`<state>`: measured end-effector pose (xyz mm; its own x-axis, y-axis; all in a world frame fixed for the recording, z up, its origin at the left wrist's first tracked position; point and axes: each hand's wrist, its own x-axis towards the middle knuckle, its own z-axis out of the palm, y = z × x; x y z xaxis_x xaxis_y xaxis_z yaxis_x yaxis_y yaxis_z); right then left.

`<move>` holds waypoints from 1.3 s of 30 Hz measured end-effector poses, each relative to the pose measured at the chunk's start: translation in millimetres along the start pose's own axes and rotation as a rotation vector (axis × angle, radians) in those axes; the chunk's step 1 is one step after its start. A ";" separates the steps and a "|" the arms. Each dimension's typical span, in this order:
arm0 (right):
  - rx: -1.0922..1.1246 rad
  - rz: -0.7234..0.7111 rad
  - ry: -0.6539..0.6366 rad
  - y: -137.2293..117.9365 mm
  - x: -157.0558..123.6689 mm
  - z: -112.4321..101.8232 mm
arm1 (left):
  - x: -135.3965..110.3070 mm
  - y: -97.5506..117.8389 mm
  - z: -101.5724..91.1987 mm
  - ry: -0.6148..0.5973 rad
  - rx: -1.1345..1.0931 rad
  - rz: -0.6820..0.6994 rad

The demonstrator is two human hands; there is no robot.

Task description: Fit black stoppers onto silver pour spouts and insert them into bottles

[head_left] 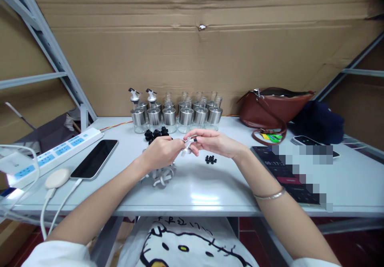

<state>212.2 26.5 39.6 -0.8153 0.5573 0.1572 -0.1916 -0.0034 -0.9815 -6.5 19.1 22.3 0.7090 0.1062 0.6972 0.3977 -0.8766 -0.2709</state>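
Note:
Above the middle of the table, my left hand (160, 151) is closed with thumb and forefinger on a small grey-white bottle pourer spout (188, 143). My right hand (217, 142) meets it from the other side, pinching a small black piece (195, 139) at the spout's end. Whether that black piece is fixed to the spout, I cannot tell. Below my left hand lies a pile of grey-white spout parts (163, 176), partly covered by it. Several black stoppers (156, 133) stand behind that hand. Small black caps (211, 159) lie grouped below my right hand.
Glass bottles with steel sleeves (186, 117) stand in rows at the back; two front-left ones carry pourers (151, 95). Left are a phone (95, 159), a power strip (63, 150) and white cables. Right are a brown bag (270, 109), a dark cap (319, 121) and a tablet-like screen (282, 171).

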 end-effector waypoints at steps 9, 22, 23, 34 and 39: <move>0.019 0.020 0.002 -0.3 -0.5 1.5 | 0.8 1.1 0.9 0.016 -0.029 0.005; 0.041 0.009 0.004 -1.8 0.9 4.9 | 0.0 2.1 1.2 0.009 -0.041 -0.006; 0.044 0.008 0.006 -2.0 1.1 5.4 | 0.3 2.2 1.2 0.012 -0.037 -0.004; 0.025 0.016 0.059 -3.1 1.3 8.8 | 0.3 2.7 1.4 0.014 -0.056 -0.012; 0.025 -0.030 0.151 -2.0 4.9 11.7 | 1.7 1.6 -1.1 0.079 -0.052 -0.050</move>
<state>202.2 19.5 43.6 -0.7182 0.6757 0.1663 -0.2296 -0.0044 -0.9733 -5.3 17.4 23.7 0.6399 0.1151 0.7598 0.3995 -0.8944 -0.2010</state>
